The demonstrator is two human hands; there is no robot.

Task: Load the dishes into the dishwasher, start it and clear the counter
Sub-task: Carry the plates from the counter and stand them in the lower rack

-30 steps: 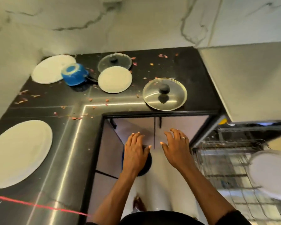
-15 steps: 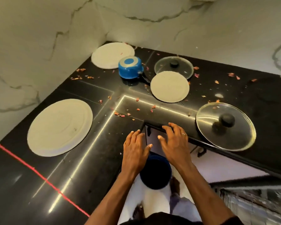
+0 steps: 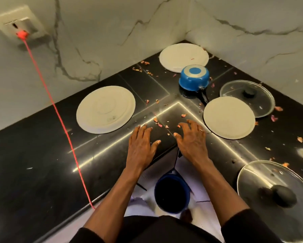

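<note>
Both bare forearms stretched forward, left hand (image 3: 141, 144) flat with straight fingers, right hand (image 3: 191, 139) spread, fingers perhaps slightly bent, holding nothing

A white wall socket (image 3: 18, 26) sits far left on the grey-veined marble wall (image 3: 112, 32), with an orange-red plug (image 3: 22, 34) in it. Its red cord (image 3: 59, 118) slants toward the near side. A dark blue bucket (image 3: 171, 193) stands near centre on the pale floor (image 3: 197, 190).
</note>
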